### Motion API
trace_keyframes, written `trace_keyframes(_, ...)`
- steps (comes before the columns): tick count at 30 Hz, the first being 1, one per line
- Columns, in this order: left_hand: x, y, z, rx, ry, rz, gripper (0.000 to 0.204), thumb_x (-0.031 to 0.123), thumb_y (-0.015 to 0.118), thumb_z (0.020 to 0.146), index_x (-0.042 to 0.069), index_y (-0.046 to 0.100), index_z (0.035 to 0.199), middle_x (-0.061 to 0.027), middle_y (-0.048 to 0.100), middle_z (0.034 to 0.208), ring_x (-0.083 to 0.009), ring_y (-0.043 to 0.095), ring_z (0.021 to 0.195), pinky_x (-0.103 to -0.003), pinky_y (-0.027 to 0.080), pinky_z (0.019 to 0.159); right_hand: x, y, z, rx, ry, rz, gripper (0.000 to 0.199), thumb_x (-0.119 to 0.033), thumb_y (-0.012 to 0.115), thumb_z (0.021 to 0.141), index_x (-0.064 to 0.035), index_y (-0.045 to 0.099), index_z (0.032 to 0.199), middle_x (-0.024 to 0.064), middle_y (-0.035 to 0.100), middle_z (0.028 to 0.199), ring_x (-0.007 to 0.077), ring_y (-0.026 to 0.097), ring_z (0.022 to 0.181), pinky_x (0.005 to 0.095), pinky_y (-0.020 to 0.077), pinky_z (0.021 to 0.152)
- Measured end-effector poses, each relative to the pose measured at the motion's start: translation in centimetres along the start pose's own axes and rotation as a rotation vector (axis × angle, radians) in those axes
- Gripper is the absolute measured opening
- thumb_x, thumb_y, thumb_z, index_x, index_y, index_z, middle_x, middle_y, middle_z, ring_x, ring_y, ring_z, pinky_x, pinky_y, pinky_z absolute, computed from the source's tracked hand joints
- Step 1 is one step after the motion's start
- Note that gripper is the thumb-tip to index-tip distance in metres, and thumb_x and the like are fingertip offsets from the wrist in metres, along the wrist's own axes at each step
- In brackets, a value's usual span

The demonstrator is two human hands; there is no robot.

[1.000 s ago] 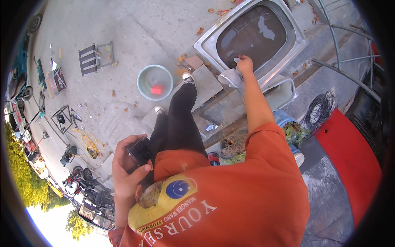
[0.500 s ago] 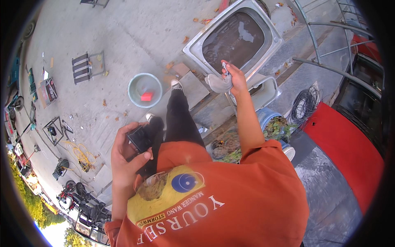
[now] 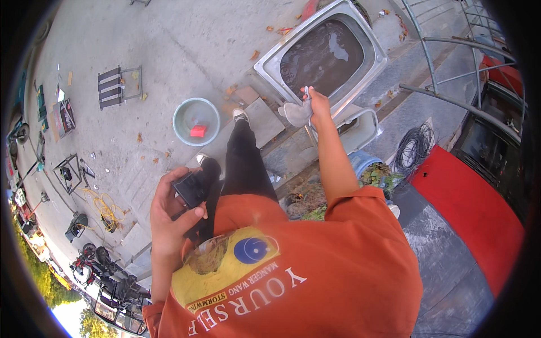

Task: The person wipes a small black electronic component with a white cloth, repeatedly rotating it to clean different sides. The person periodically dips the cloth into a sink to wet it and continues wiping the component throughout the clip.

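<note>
My right hand (image 3: 316,105) is stretched out in front of me and grips a grey cloth (image 3: 295,113) that hangs just below the near rim of a steel sink basin (image 3: 269,63) full of dark water. My left hand (image 3: 172,211) is close to my chest and holds a small black box-shaped object (image 3: 191,188). I wear an orange shirt and black trousers; one foot rests on a grey slab (image 3: 262,119).
A pale green bowl (image 3: 181,113) with water and a red block (image 3: 198,130) sits on the concrete to the left. A white plastic container (image 3: 360,127), coiled black cable (image 3: 414,147), red mat (image 3: 479,214), metal railing (image 3: 445,40), and scattered tools at far left.
My right hand has drawn back from the sink's near rim toward me with the cloth. My left hand has risen with the black object.
</note>
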State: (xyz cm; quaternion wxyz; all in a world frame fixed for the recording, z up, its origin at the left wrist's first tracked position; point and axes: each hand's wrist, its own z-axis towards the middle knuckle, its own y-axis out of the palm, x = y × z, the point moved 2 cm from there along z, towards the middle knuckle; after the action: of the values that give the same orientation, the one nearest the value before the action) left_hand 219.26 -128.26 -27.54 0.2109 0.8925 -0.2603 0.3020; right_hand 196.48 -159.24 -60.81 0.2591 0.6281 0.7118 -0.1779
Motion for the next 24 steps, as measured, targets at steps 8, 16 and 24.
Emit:
trace_keyframes(8,-1.9,-0.9,1.5,0.075,-0.099,0.024,0.076,-0.001,0.080,0.074,0.000,0.044,0.141,-0.0205,0.053,0.139,-0.0142,0.062,0.083,-0.027,0.056,0.072,5.4,-2.9,12.3,0.108,0.077,-0.151,0.026,-0.005,0.059,0.092,0.0019,0.071,0.114,0.0140,0.073,0.097,0.0223,0.065,0.080,0.0342,0.0537,0.074)
trace_keyframes(16,-2.8,-1.1,3.0,0.127,-0.104,0.001,0.074,-0.003,0.078,0.075,0.001,0.044,0.140,-0.0219,0.052,0.139,-0.0153,0.064,0.082,-0.029,0.058,0.069,4.8,-0.6,15.3,0.329,-0.185,-1.222,0.036,-0.009,0.071,0.080,0.0010,0.073,0.114,0.0216,0.073,0.111,0.0293,0.071,0.101,0.0372,0.0533,0.085)
trace_keyframes(24,-1.5,-0.9,3.0,0.121,-0.086,0.003,0.074,-0.002,0.079,0.074,0.000,0.045,0.140,-0.0226,0.053,0.138,-0.0155,0.064,0.079,-0.029,0.058,0.069,4.3,-2.6,13.3,-0.015,-0.018,-0.115,0.026,-0.013,0.068,0.091,0.0026,0.072,0.111,0.0107,0.070,0.088,0.0203,0.064,0.075,0.0333,0.0506,0.068)
